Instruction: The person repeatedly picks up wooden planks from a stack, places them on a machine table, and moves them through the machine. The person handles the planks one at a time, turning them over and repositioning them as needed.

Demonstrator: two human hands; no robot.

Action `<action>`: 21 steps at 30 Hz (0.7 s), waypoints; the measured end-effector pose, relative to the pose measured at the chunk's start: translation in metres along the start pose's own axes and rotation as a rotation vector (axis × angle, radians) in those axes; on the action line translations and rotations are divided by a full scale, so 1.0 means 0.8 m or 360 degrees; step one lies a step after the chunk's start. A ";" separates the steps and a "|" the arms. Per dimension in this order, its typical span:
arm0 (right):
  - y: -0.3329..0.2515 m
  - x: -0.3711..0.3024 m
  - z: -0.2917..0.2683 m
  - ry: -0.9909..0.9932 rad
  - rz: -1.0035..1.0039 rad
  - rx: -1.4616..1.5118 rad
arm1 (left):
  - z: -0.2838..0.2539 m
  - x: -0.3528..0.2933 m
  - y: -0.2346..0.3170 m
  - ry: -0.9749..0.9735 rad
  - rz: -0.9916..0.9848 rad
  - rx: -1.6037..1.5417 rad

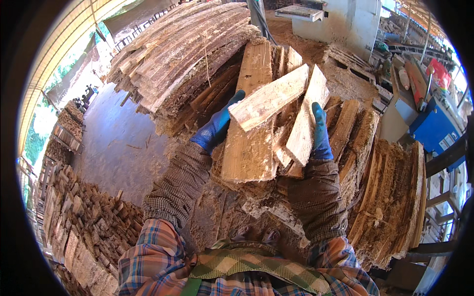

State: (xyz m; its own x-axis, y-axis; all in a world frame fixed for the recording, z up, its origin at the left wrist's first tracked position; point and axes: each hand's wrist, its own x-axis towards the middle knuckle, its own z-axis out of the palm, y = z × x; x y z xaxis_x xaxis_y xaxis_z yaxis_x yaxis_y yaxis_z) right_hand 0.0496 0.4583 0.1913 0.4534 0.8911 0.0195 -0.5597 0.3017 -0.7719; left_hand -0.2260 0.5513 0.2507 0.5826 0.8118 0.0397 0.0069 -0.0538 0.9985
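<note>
Both my hands wear blue gloves. My left hand [216,124] is closed at the left end of a short, pale wooden board [271,97], its thumb along the edge and its other fingers mostly hidden. A second short board [307,121] tilts steeply at the right, its upper part close to the first board. Around this one's right edge my right hand [321,132] is closed, thumb up, with the fingers out of sight behind it. Beneath both lies a wide, long plank [249,155] on a pile of rough, sawdust-covered boards.
A large stack of bark-edged slabs [182,54] rises at the far left. More boards [387,197] are stacked at the right, and many wood pieces [94,222] lie at the lower left. A pale machine [340,24] stands at the back, a blue box [437,126] at the right.
</note>
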 end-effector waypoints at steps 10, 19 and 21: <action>0.010 -0.073 0.046 0.0239 -0.0102 -0.0073 | -0.006 -0.075 0.039 -0.0025 -0.0382 -0.0309; 0.085 -0.299 0.127 0.0265 -0.0283 0.0270 | -0.104 -0.209 -0.040 -0.0503 -0.0188 -0.0564; 0.099 -0.336 0.135 0.0317 -0.0298 0.0046 | -0.116 -0.226 -0.065 -0.0530 -0.0151 -0.0660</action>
State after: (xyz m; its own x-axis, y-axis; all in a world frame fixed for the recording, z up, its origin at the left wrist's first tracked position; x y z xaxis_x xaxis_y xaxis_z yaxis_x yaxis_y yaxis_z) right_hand -0.1915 0.2794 0.1940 0.6767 0.7355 0.0328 -0.4713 0.4671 -0.7481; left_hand -0.4070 0.4611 0.1951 0.8216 0.5700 0.0019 -0.2102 0.2998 0.9305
